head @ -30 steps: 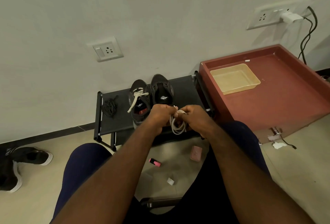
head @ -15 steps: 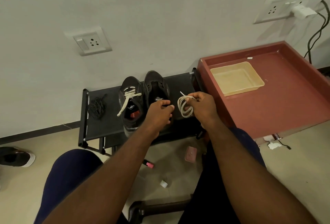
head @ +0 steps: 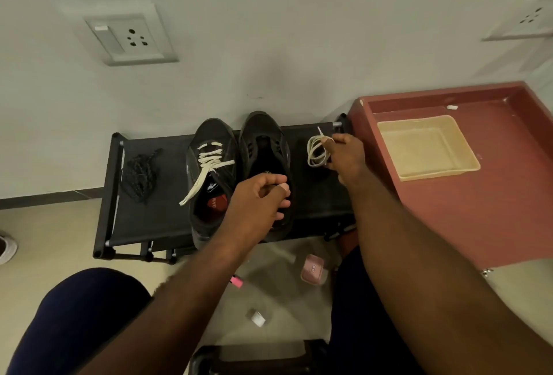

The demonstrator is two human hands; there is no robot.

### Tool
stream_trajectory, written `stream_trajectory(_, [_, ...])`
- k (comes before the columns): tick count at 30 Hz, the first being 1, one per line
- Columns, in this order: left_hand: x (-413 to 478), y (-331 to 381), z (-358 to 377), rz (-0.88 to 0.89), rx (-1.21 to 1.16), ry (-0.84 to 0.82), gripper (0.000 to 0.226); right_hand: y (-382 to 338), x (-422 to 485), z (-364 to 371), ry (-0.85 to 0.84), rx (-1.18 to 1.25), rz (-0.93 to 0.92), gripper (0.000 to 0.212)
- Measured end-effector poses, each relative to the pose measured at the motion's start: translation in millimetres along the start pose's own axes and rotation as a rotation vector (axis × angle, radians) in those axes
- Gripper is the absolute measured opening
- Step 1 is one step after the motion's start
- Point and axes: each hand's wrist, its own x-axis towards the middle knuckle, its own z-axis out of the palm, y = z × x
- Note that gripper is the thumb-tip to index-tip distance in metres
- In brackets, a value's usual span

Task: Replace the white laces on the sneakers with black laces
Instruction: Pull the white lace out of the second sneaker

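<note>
One sneaker bare, the other yet to strip.

Pinches a coiled white lace (head: 315, 152) in the right hand (head: 344, 156) over the right end of the shoe rack (head: 167, 219); hangs the left hand (head: 260, 198), fingers loosely curled and holding nothing, above the heel of the unlaced sneaker (head: 263, 141). Likely parks the coil, then must unthread the laced sneaker (head: 209, 135) just beside it, or reach across both shoes for the black laces (head: 140, 174) heaped at the rack's left end. Against the rack's right edge, a red drawer (head: 478, 219) with a beige tray (head: 425, 147); on the floor below, a pink case (head: 312, 268).

sneakers (head: 239, 177) on rack (head: 155, 219) — tray (head: 508, 195) right
</note>
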Motion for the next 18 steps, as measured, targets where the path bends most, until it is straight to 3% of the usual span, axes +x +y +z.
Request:
stream_trajectory(2, [1.6,-1.1,-3.3,-0.009,-0.018,0.016,0.014,6.7,6.6,-2.5,0.054,-0.048,0.046,0.051])
stream_trajectory(4, [2.5,-3.0,-7.3,-0.013,-0.024,0.036,0.014,10.9,9.3,-4.7,0.092,-0.172,-0.022,0.050])
stream_trajectory(10, [-9.7,-7.4,-21.0,0.060,0.007,0.118,0.016,13.5,-14.2,-9.9,-0.014,-0.384,-0.137,0.046])
stream_trajectory(14, [-25.9,-26.4,-48.6,0.232,0.193,0.377,0.014,4.2,-48.0,-6.5,-0.053,-0.354,-0.223,0.033])
stream_trajectory(16, [-29.4,-36.9,-63.6,0.281,0.325,0.529,0.012,-2.0,-77.1,0.9,-0.134,-0.348,-0.223,0.051])
stream_trajectory(18, [-30.4,-46.1,-76.6,0.238,0.448,0.584,0.024,-1.8,-112.8,12.0,-0.202,-0.461,-0.205,0.078])
